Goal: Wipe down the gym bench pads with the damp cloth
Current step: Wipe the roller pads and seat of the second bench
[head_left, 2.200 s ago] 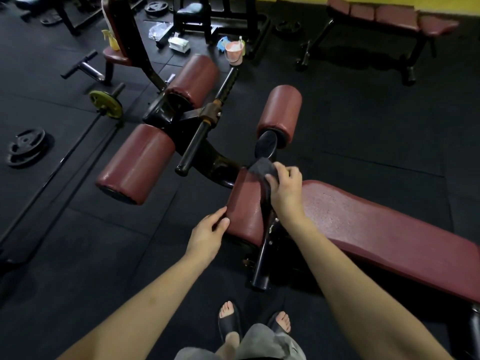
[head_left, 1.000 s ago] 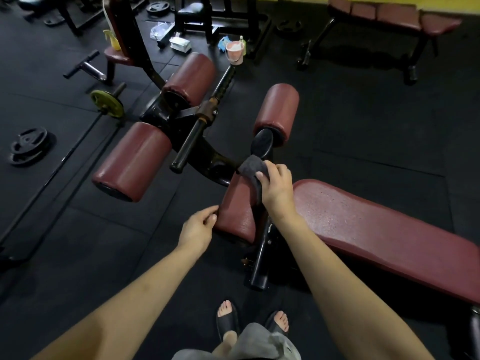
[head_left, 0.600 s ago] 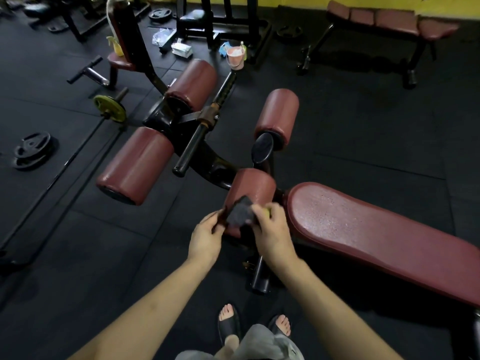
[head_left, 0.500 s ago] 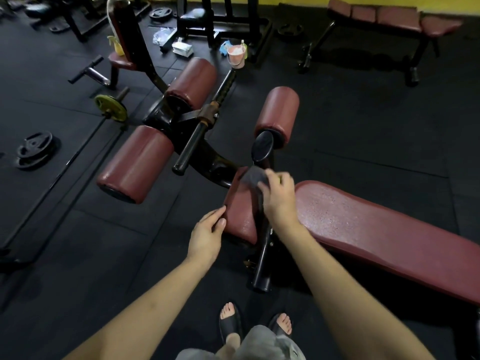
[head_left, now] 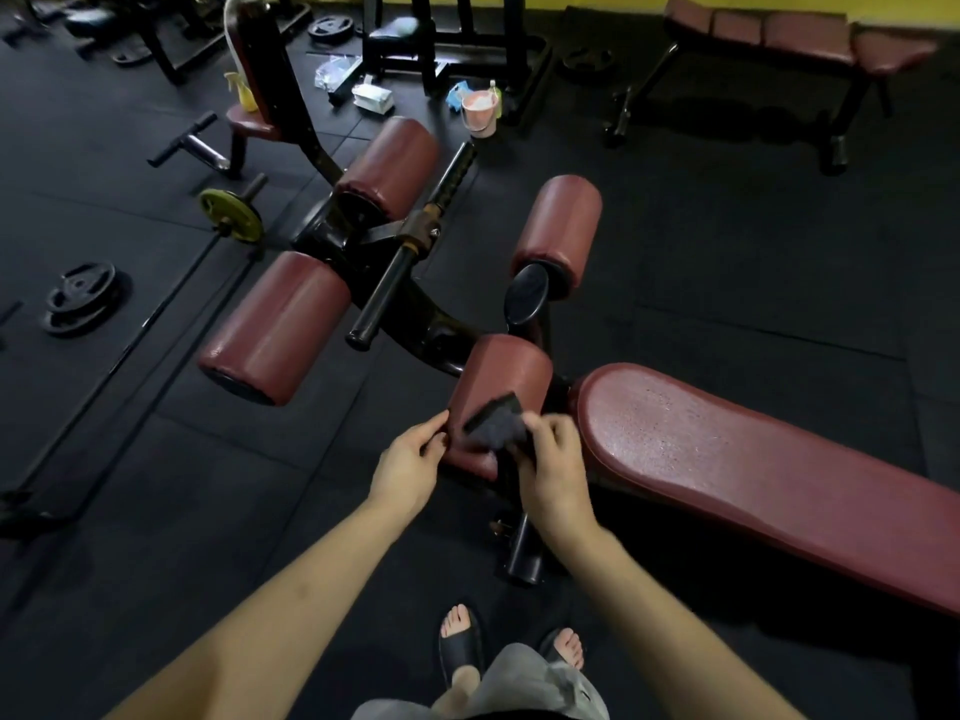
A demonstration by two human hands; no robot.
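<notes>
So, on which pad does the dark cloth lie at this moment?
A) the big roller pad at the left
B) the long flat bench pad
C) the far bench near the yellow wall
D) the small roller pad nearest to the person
D: the dark cloth lies against the nearest roller pad, under the fingers of the right hand, while the left hand holds that pad's end; the long bench pad is bare beside it.

No readable text or labels anywhere.
</notes>
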